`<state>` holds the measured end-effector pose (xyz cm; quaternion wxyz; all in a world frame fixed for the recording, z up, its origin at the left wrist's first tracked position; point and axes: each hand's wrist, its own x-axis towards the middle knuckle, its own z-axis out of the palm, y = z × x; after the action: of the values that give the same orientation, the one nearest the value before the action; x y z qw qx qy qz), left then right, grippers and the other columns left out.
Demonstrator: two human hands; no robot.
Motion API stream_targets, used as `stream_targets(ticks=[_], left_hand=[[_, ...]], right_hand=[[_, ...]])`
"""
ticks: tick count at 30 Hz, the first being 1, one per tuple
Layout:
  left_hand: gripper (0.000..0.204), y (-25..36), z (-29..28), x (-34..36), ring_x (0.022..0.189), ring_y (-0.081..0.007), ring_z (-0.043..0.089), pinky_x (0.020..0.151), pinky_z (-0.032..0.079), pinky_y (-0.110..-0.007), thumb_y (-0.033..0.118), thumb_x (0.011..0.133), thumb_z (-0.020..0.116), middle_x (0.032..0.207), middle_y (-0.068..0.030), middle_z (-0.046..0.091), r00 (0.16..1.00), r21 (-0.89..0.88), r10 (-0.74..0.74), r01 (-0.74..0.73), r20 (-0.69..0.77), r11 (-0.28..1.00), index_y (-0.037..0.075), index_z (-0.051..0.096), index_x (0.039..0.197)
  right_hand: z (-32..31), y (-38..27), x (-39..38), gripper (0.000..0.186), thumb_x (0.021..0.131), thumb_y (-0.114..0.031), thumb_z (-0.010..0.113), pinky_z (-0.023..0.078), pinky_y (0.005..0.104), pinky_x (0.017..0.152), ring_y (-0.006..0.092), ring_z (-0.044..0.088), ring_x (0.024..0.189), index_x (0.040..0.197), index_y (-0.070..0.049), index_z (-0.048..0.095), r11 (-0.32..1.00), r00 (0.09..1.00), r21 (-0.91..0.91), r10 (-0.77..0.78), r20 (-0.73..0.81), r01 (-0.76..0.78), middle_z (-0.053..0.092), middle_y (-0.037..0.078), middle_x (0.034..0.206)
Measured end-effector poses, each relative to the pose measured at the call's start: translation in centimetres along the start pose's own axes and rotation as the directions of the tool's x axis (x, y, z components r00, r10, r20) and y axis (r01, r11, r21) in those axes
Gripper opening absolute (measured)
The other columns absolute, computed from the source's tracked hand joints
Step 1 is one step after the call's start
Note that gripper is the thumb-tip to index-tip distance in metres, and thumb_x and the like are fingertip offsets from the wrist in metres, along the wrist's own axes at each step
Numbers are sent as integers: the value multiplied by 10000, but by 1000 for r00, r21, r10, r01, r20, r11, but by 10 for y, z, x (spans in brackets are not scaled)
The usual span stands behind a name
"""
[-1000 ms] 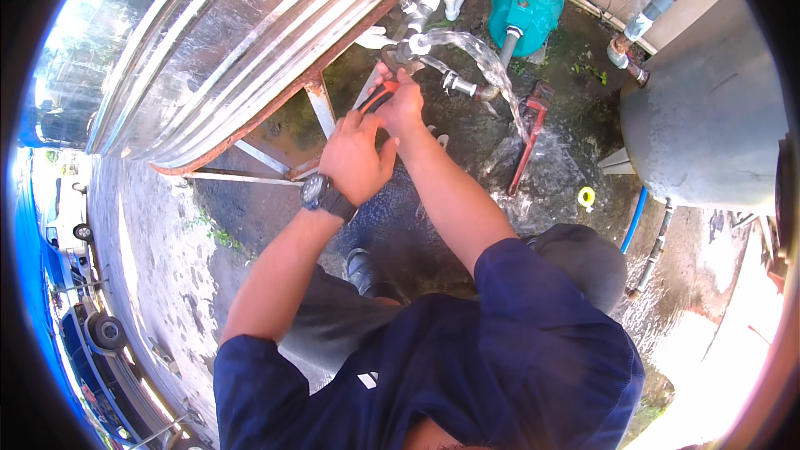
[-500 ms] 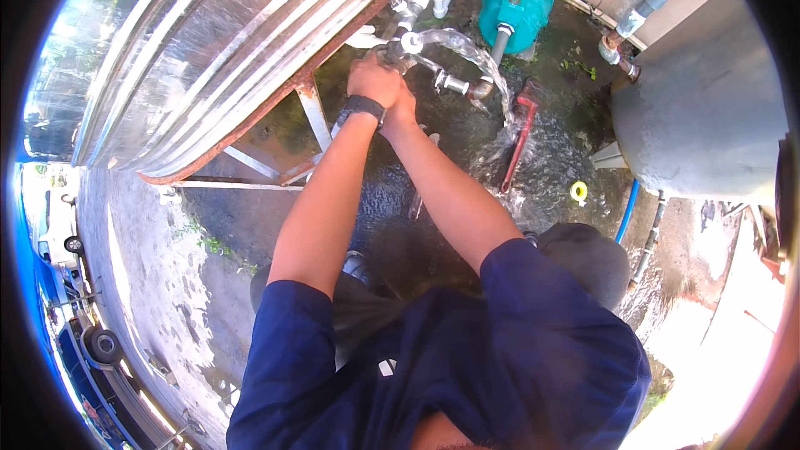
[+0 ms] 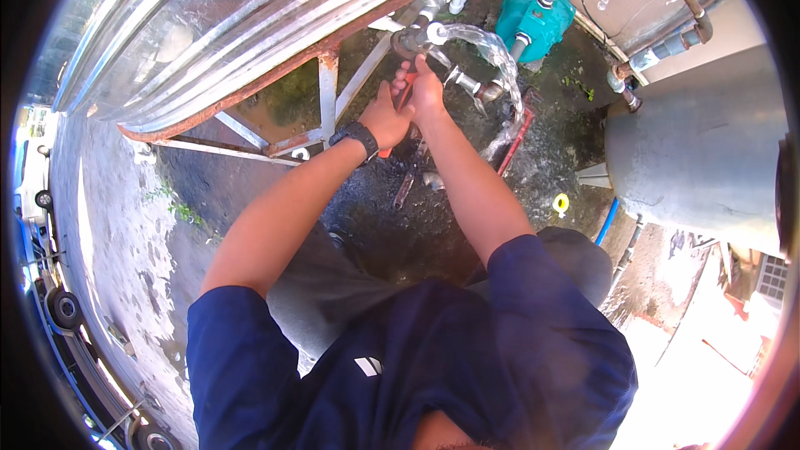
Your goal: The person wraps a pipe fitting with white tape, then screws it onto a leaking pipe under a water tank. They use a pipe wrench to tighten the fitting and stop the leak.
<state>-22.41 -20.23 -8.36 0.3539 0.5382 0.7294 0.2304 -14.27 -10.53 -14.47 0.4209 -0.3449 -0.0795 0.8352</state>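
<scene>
A red-orange wrench handle [image 3: 405, 93] runs between my two hands, its lower end showing below my left wrist. My left hand [image 3: 385, 122], with a dark watch on the wrist, is closed around the handle. Higher up, my right hand [image 3: 428, 93] grips the same handle, its thumb pointing toward the pipe. The wrench's head meets a dark metal pipe fitting [image 3: 408, 42], though the exact contact is unclear. From a white pipe end [image 3: 436, 33] beside that fitting, water [image 3: 492, 48] arcs out to the right and falls on the wet ground.
A red pipe wrench [image 3: 516, 143] lies under the falling water, and another rusty tool [image 3: 404, 189] lies closer to me. Beyond stands a teal pump [image 3: 533, 21]. A ribbed metal tank [image 3: 275, 25] on a rusty frame rises at left, a smooth tank [image 3: 700, 146] at right. A yellow tape roll [image 3: 561, 203] is on the ground.
My hands have come back from beside the fitting toward me, and the orange handle now shows between them. My left elbow has swung outward to the left. The whole view has shifted slightly.
</scene>
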Motion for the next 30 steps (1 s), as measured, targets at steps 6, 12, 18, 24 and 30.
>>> stream_targets(ticks=[6, 12, 18, 24, 30], left_hand=[[751, 8, -16, 26, 1395, -494, 468, 1177, 376, -463, 377, 1001, 514, 1472, -356, 495, 983, -17, -77, 76, -164, 997, -57, 313, 1579], [552, 14, -41, 30, 1204, -539, 597, 1043, 487, -538, 389, 1022, 442, 1335, -381, 585, 1000, 324, 22, -28, 23, 946, -33, 542, 1364], [591, -6, -26, 19, 1162, -491, 647, 1013, 513, -511, 362, 958, 505, 1229, -365, 657, 988, 141, -148, 151, -32, 978, -106, 533, 1319], [269, -39, 4, 17, 757, -166, 683, 689, 547, -332, 194, 865, 685, 910, -128, 697, 950, -33, -85, 99, 300, 995, -30, 604, 990], [471, -44, 22, 22, 746, -207, 696, 685, 568, -372, 483, 988, 616, 898, -104, 706, 923, -566, -91, 305, 374, 766, 16, 623, 1049]], right_hand=[[20, 30, 9, 448, 1089, -501, 499, 539, 354, 707, 214, 607, 760, 1057, -73, 626, 975, 979, 163, -124, -159, 150, 630, 66, 844], [30, 38, 6, 460, 1082, -553, 475, 538, 383, 746, 214, 593, 766, 1027, -117, 610, 982, 983, 126, -124, -138, 142, 615, 42, 845], [27, 32, 6, 492, 1088, -572, 435, 479, 364, 613, 177, 522, 654, 978, -105, 545, 988, 986, 78, -121, -113, 130, 530, 35, 757], [3, 4, -3, 470, 1089, -550, 457, 403, 347, 547, 158, 434, 572, 937, -107, 490, 985, 998, -166, -51, -29, 46, 484, 28, 694], [-2, -5, 0, 469, 1087, -534, 468, 399, 359, 527, 173, 432, 541, 946, -88, 498, 981, 1000, -193, -9, 0, 9, 482, 42, 658]])
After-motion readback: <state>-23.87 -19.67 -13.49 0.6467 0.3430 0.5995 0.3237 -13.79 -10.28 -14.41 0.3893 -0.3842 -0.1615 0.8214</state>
